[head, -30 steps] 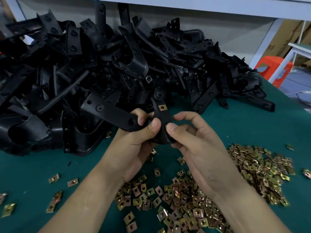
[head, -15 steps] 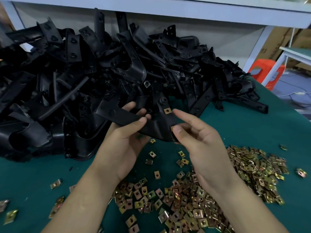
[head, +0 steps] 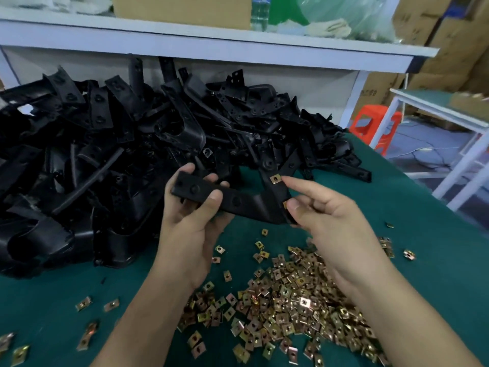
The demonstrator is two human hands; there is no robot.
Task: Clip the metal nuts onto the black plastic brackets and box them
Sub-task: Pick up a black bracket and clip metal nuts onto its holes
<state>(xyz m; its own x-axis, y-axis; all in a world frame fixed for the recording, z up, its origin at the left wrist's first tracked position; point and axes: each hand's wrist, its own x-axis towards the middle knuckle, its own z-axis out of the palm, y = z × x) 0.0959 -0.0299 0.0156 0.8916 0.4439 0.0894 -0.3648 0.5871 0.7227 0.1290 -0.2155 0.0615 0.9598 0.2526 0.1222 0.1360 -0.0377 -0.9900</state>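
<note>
My left hand [head: 190,229] grips the left arm of a black plastic bracket [head: 238,201] held above the green table, thumb on top. One brass metal nut [head: 275,178] sits clipped on the bracket's upright tab. My right hand [head: 336,229] pinches the bracket's lower right end, where its thumb lies against a second nut [head: 285,204]; its index finger points at the clipped nut. A big heap of loose nuts [head: 291,300] lies below my hands. The pile of black brackets [head: 105,154] fills the table's left and back.
Stray nuts [head: 84,304] dot the green table [head: 423,260] at the near left. A white shelf [head: 211,43] with a cardboard box [head: 182,7] runs above the pile. Off the right edge stand an orange stool [head: 370,123] and a white-framed table [head: 436,107].
Both hands have turned the bracket flatter and lifted it slightly. My left hand slid out along the left arm, and my right index finger has straightened toward the clipped nut.
</note>
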